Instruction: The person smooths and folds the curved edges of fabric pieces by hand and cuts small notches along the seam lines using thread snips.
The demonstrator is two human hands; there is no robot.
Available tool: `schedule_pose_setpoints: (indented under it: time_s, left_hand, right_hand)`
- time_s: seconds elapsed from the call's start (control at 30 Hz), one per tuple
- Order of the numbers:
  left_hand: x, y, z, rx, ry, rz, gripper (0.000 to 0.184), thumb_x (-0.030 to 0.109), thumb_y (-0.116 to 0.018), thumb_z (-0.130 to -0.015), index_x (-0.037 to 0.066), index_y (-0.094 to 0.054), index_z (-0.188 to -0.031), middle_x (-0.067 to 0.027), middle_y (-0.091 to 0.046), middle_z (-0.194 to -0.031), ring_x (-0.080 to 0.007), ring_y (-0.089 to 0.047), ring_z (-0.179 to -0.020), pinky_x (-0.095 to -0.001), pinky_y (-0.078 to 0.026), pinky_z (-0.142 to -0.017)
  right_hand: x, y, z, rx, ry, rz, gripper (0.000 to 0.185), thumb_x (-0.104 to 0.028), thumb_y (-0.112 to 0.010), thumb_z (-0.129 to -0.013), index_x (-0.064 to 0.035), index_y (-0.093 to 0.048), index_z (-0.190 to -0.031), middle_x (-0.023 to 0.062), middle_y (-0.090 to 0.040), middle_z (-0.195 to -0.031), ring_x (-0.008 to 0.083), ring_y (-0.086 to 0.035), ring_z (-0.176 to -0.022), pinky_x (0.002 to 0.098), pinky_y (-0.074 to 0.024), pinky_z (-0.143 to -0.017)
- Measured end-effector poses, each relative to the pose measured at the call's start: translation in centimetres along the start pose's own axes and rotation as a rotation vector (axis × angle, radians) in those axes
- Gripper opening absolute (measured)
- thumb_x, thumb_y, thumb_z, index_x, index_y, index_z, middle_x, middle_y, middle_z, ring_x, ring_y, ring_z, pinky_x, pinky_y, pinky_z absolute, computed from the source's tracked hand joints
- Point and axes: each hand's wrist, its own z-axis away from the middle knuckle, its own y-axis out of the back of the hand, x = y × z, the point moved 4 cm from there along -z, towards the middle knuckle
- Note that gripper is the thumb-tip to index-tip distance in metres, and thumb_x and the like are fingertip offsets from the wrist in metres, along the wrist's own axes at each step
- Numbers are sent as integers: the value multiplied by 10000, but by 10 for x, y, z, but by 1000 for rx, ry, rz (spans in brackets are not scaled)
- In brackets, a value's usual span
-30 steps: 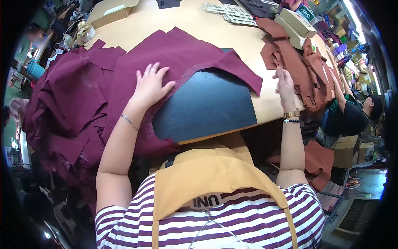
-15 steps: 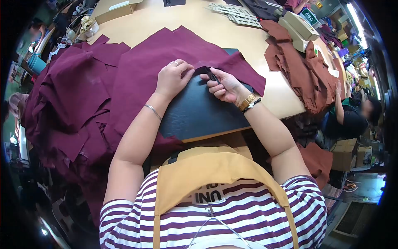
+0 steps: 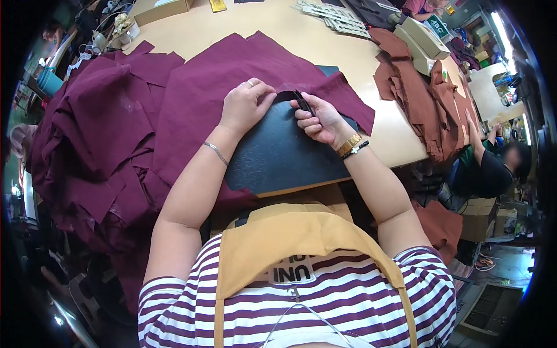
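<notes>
The thumb and fingers of my left hand (image 3: pixel 248 104) are pinched together at the near edge of a maroon cloth piece (image 3: pixel 232 69). My right hand (image 3: pixel 321 120) is closed round a small black tool (image 3: pixel 304 104) that looks like thread snips; its blades are too small to make out. A short dark strip (image 3: pixel 285 95) spans the gap between the hands, and I cannot tell whether it is a separate band or a folded edge. Beneath both hands lies a dark board (image 3: pixel 278 151), partly covered by the maroon cloth.
Heaped maroon cloth (image 3: pixel 98 127) hangs over the table's left side. Rust-brown cloth pieces (image 3: pixel 415 98) lie at the right, near a co-worker's arm (image 3: pixel 474 130). Cardboard boxes (image 3: pixel 159 10), a box (image 3: pixel 423 37) and pale strips (image 3: pixel 336 20) sit along the back of the table (image 3: pixel 255 23).
My right hand has shifted slightly right and down with the black tool, widening the gap between my hands. My left hand keeps its pinch. The view has tilted a little.
</notes>
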Motion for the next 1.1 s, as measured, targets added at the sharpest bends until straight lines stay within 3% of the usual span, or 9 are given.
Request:
schedule_pose_setpoints:
  time_s: [0.23, 0.53, 0.83, 1.03, 1.1]
  left_hand:
    - [0, -1, 0, -6, 4, -3, 84, 194, -681, -854, 114, -702, -870, -19, -653, -839, -183, -640, -695, -302, -515, -621]
    - [0, 0, 0, 3, 37, 18, 83, 204, -682, -856, 127, -703, -877, -7, -650, -841, -179, -634, -695, -302, -513, -619]
    - [-1, 1, 0, 3, 41, 31, 88, 206, -682, -855, 123, -704, -879, -10, -652, -846, -180, -635, -688, -300, -512, -616]
    - [0, 1, 0, 10, 37, 12, 90, 203, -680, -858, 121, -706, -885, -11, -653, -853, -176, -637, -685, -299, -515, -620]
    - [0, 1, 0, 4, 42, 16, 90, 203, -680, -858, 121, -706, -884, -11, -653, -854, -175, -637, -683, -298, -515, -621]
  right_hand:
    - [-2, 1, -10, 32, 57, 66, 336, -376, -434, -1019, -68, -564, -1047, -43, -419, -637, 19, -317, -463, 146, -247, -355]
    - [0, -4, -6, -62, -44, 14, 327, -377, -446, -1013, -74, -565, -1045, -33, -441, -664, 21, -322, -469, 143, -253, -361]
    - [1, 5, -7, -28, 73, 48, 308, -362, -460, -1012, -73, -563, -1036, -31, -441, -643, 21, -331, -463, 149, -255, -356]
    - [0, -7, -5, -60, -49, -33, 296, -347, -444, -1019, -70, -548, -1030, -27, -440, -643, 26, -326, -459, 150, -249, -353]
    - [-2, -6, -10, -28, -1, 0, 303, -354, -443, -1017, -71, -552, -1024, -28, -439, -643, 24, -322, -459, 150, -249, -353]
